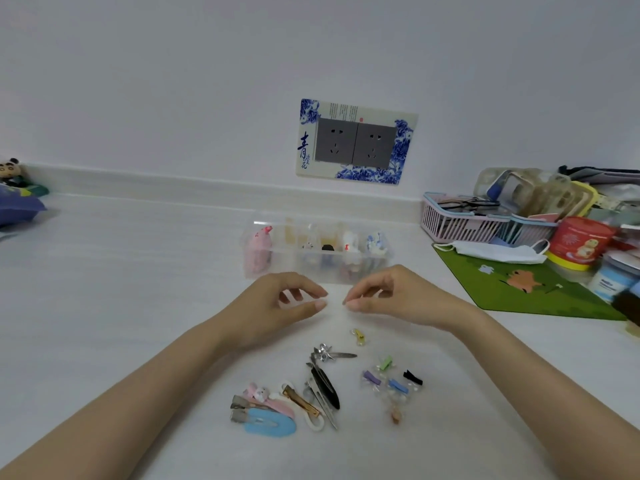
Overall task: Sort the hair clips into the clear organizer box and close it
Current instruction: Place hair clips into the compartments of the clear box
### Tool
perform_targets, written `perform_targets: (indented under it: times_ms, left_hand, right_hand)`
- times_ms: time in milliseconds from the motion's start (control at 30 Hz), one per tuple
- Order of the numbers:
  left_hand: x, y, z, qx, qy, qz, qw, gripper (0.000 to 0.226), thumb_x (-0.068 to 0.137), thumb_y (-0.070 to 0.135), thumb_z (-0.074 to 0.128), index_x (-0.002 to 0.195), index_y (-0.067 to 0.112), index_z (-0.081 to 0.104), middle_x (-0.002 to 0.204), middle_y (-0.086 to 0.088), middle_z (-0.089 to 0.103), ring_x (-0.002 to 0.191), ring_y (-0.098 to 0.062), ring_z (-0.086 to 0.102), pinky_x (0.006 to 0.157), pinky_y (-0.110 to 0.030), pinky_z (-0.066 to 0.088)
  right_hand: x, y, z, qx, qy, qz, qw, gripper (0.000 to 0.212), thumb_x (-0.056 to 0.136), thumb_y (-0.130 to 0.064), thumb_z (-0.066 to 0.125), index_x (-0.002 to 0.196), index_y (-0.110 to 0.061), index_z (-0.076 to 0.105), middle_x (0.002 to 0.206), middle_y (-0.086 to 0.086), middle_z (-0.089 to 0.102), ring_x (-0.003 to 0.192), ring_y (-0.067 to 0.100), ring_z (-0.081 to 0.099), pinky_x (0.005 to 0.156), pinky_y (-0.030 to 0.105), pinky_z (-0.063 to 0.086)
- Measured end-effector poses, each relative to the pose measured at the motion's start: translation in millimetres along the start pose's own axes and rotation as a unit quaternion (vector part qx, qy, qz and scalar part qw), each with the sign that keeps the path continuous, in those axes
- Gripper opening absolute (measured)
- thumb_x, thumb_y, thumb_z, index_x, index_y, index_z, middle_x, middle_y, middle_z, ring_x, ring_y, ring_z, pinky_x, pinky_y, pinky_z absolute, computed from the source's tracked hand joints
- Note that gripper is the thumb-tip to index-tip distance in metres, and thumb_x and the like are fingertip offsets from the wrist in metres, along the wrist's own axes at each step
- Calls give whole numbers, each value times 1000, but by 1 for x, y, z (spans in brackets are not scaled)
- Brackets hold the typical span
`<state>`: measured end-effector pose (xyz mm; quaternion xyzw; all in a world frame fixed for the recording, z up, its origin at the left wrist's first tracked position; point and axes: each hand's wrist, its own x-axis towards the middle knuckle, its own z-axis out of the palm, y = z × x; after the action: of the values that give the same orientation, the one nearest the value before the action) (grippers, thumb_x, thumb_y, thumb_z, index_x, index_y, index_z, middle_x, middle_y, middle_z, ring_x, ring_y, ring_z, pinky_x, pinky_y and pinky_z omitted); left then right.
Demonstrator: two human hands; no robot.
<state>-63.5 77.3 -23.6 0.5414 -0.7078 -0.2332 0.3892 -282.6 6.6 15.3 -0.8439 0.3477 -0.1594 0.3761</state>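
Note:
The clear organizer box [317, 268] stands mid-table near the wall, with several clips in its compartments. My left hand [277, 306] and my right hand [391, 299] hover just in front of it. Their fingers are curled and the thumb and forefinger tips nearly meet in the middle. Whether they pinch something clear is not visible. Loose hair clips lie nearer to me: a yellow one [359, 336], a silver bow clip [329, 354], a long black clip [325, 386], a blue snap clip [272, 425], a pink bunny clip [263, 396], and small purple [371, 377], green [385, 362], blue [397, 385] and black [412, 377] ones.
A green mat [526, 289] with a face mask [495, 251] lies at the right. Behind it are a pink basket [460, 226], a red tin [578, 242] and other clutter. A wall socket [356, 142] sits above the box. A blue bag [17, 206] is at the far left.

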Motion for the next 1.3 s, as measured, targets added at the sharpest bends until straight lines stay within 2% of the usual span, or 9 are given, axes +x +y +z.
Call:
perform_targets:
  times_ms: [133, 300, 433, 533, 800, 933, 1133, 1233, 1300]
  left_hand:
    - [2, -1, 0, 124, 63, 75, 987, 46, 84, 55, 52, 124, 33, 53, 119, 20, 53, 104, 9, 46, 90, -12, 35]
    - [21, -12, -7, 270, 122, 101, 950, 64, 84, 58, 37, 137, 22, 42, 141, 0, 47, 130, -15, 40, 111, -28, 22]
    - [39, -9, -10, 326, 74, 61, 940, 83, 78, 69, 23, 145, 21, 28, 154, 0, 28, 142, -17, 21, 117, -32, 6]
    - [56, -3, -14, 354, 9, 7, 935, 84, 79, 71, 28, 147, 22, 19, 157, 5, 15, 145, -15, 10, 117, -34, 3]
    - [64, -4, -11, 399, 9, 13, 917, 57, 89, 52, 45, 135, 18, 43, 144, -1, 45, 139, -17, 28, 112, -34, 14]
    - [60, -1, -8, 401, 16, 1, 916, 52, 91, 46, 45, 135, 19, 44, 142, 1, 47, 139, -16, 29, 113, -40, 15]
    - [45, 2, -6, 408, 13, 6, 913, 53, 92, 49, 41, 137, 21, 42, 142, 5, 46, 140, -14, 27, 115, -45, 14]
    - [36, 1, -6, 403, 7, 19, 915, 60, 90, 56, 38, 137, 21, 41, 143, 6, 45, 140, -14, 27, 116, -45, 13]
    - [33, 1, -7, 396, 9, 27, 918, 78, 79, 69, 23, 138, 20, 41, 143, 5, 46, 140, -15, 28, 115, -45, 14]
  right_hand:
    - [-16, 17, 6, 0, -12, 21, 1000, 20, 77, -26, 75, 96, -19, 75, 67, -18, 63, 54, -4, 45, 54, 7, 33]
    - [-15, 25, 13, -25, -13, 6, 1000, 21, 72, -34, 78, 92, -28, 75, 83, -13, 62, 69, 6, 43, 60, 13, 34]
    - [-10, 30, 21, -9, 36, -12, 999, 19, 73, -30, 78, 92, -25, 75, 82, -9, 59, 66, 2, 40, 60, 12, 34]
    - [-6, 34, 22, -12, 72, -21, 997, 19, 74, -30, 77, 92, -26, 74, 81, -11, 57, 65, 1, 41, 62, 12, 35]
    - [-2, 39, 25, -57, 94, -51, 993, 21, 75, -33, 75, 95, -28, 74, 82, -11, 57, 69, 4, 45, 66, 13, 38]
    - [-6, 31, 28, -76, 126, -86, 985, 14, 81, -32, 69, 91, -24, 74, 82, -9, 63, 71, 9, 51, 65, 16, 40]
    - [1, -1, 11, 29, 260, -164, 951, 11, 80, -18, 71, 91, -18, 75, 82, -7, 69, 71, 4, 56, 68, 12, 43]
    - [21, -8, 2, 13, 294, -137, 946, 8, 80, -20, 71, 88, -18, 75, 79, -16, 67, 71, 0, 58, 68, 14, 46]
    - [33, -6, 3, -21, 277, -101, 955, 8, 81, -23, 70, 87, -22, 74, 79, -18, 67, 73, 0, 59, 69, 19, 45]
